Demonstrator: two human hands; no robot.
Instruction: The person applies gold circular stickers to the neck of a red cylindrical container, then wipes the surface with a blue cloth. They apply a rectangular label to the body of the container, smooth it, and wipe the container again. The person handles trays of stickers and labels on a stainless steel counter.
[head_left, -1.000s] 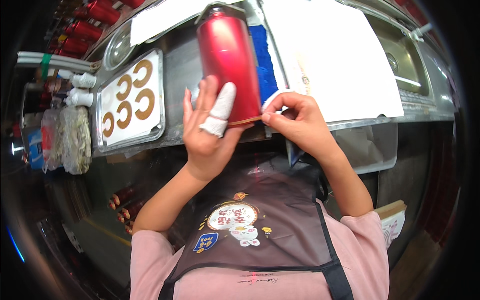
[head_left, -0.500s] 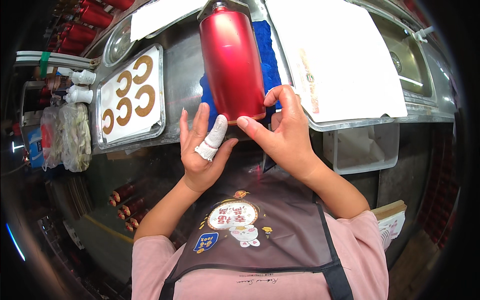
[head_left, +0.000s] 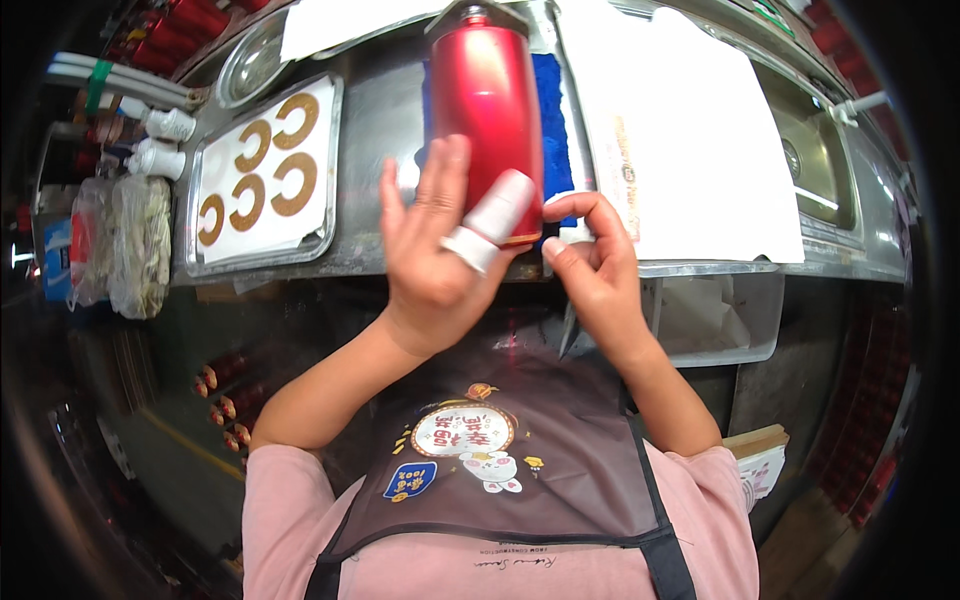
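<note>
Blue cloth (head_left: 553,110) beneath red bottle (head_left: 485,95)

Before you, the red metal bottle-shaped vessel (head_left: 487,110) sat mid-bench over a blue cloth (head_left: 550,130), its neck toward the far edge of the grey metal bench (head_left: 380,110). Your left hand (head_left: 440,245) was at its near left side, your right hand (head_left: 605,265) just beside its near right corner. Left, by the front edge, brown flat C-shaped pieces (head_left: 237,205) lay on white paper in a rectangular metal tray (head_left: 335,150); a round silvery bowl (head_left: 252,70) stood behind. Right lay a large white sheet (head_left: 700,150), with a rectangular metal sink (head_left: 830,200) beyond its right edge and a translucent plastic bin (head_left: 772,315) below the bench's front edge.
</note>
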